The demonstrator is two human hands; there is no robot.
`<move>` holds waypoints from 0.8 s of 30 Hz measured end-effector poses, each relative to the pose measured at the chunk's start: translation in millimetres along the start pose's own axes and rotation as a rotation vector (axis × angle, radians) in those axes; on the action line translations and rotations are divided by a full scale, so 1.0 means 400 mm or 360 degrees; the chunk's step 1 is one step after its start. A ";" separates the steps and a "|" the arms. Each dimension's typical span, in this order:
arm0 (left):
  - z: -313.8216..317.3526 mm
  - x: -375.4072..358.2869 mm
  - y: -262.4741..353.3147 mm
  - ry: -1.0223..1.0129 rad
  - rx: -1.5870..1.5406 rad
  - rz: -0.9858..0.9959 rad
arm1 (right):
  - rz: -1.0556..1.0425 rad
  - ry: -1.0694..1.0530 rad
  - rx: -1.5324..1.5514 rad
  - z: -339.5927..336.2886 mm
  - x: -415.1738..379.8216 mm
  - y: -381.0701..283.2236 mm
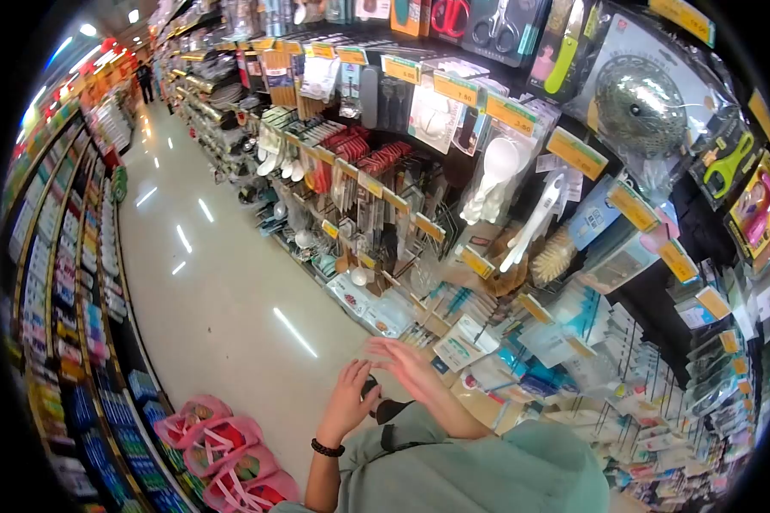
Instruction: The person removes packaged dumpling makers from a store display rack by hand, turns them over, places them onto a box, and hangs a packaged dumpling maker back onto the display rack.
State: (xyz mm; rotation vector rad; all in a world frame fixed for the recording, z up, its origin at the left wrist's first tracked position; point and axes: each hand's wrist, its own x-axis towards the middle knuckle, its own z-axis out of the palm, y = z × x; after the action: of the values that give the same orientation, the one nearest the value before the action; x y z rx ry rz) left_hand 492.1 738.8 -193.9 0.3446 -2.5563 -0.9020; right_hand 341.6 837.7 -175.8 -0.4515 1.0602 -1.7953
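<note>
My left hand (348,400), with a dark beaded bracelet (328,447) at the wrist, is held in front of my grey-green shirt (453,470). Its fingers point forward and slightly right, with nothing seen in them. Just to the right, my right hand (409,369) reaches across with fingers stretched out and holds nothing. The fingertips of both hands are close together over the aisle floor. Nearest to the right hand on the rack side is a white packaged item (465,342) low on the display.
A rack of hanging kitchen goods runs along the right, with white spoons (498,167), a round metal strainer (641,107) and price tags (577,154). Pink bags (231,445) lie at lower left beside shelves (69,342). A person (144,81) stands far down the tiled aisle (205,282).
</note>
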 end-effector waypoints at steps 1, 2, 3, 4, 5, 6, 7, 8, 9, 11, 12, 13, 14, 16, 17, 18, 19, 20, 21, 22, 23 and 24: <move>0.002 0.030 -0.032 0.0001 -0.0014 -0.0065 | -0.0008 0.0016 0.0046 -0.004 0.041 -0.014; -0.003 0.064 -0.067 0.0008 -0.0020 -0.0126 | -0.0021 0.0026 0.0093 -0.010 0.084 -0.038; -0.019 0.101 -0.097 0.0013 -0.0061 -0.0147 | -0.0042 0.0029 0.0134 -0.011 0.130 -0.070; -0.032 0.139 -0.124 0.0020 -0.0107 -0.0165 | -0.0031 -0.0012 0.0161 -0.024 0.179 -0.096; -0.047 0.176 -0.144 0.0016 -0.0158 -0.0192 | -0.0112 -0.0009 0.0114 -0.033 0.232 -0.133; -0.065 0.205 -0.148 -0.0022 -0.0211 -0.0185 | -0.0181 -0.0002 0.0073 -0.025 0.279 -0.184; -0.077 0.232 -0.152 -0.0070 -0.0252 -0.0176 | -0.0255 0.0008 0.0043 -0.025 0.323 -0.221; -0.089 0.273 -0.170 -0.0109 -0.0285 -0.0150 | -0.0359 -0.0030 0.0022 -0.037 0.369 -0.260; -0.095 0.306 -0.197 -0.0160 -0.0352 -0.0118 | -0.0451 0.0037 0.0097 -0.035 0.418 -0.298; -0.116 0.400 -0.225 -0.0164 -0.0498 -0.0009 | -0.0604 0.0187 0.0218 -0.038 0.486 -0.364; -0.121 0.441 -0.238 -0.0129 -0.0469 0.0029 | -0.0686 0.0213 0.0208 -0.028 0.515 -0.400; -0.124 0.487 -0.251 -0.0097 -0.0438 0.0065 | -0.0724 0.0268 0.0301 -0.041 0.547 -0.404; -0.133 0.542 -0.267 -0.0059 -0.0401 0.0115 | -0.0776 0.0314 0.0393 -0.057 0.589 -0.408; -0.158 0.640 -0.263 -0.0045 -0.0457 0.0211 | -0.0811 0.0305 0.0644 -0.062 0.643 -0.440; -0.166 0.686 -0.251 -0.0043 -0.0496 0.0258 | -0.0821 0.0300 0.0740 -0.068 0.664 -0.451; -0.178 0.741 -0.236 -0.0020 -0.0511 0.0394 | -0.0836 0.0299 0.0835 -0.076 0.684 -0.461; -0.172 0.792 -0.243 -0.0017 -0.0571 0.0465 | -0.0858 0.0295 0.0931 -0.090 0.704 -0.467; -0.164 0.842 -0.253 -0.0017 -0.0634 0.0541 | -0.0904 0.0287 0.1039 -0.111 0.725 -0.470; -0.163 0.894 -0.257 -0.0020 -0.0701 0.0616 | -0.0955 0.0365 0.1074 -0.126 0.748 -0.479; -0.168 0.956 -0.252 0.0024 -0.0699 0.0745 | -0.1007 0.0445 0.1111 -0.139 0.771 -0.485; -0.169 1.016 -0.248 0.0016 -0.0741 0.0773 | -0.1061 0.0529 0.1151 -0.152 0.794 -0.487; -0.171 1.071 -0.243 0.0001 -0.0787 0.0798 | -0.1135 0.0555 0.1154 -0.163 0.814 -0.490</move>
State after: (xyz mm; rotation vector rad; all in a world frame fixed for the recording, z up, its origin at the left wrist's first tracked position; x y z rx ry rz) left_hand 152.3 474.7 -82.7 -0.4194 -2.1547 -1.2617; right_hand 37.3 614.0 -99.1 -0.0512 0.3907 -2.7999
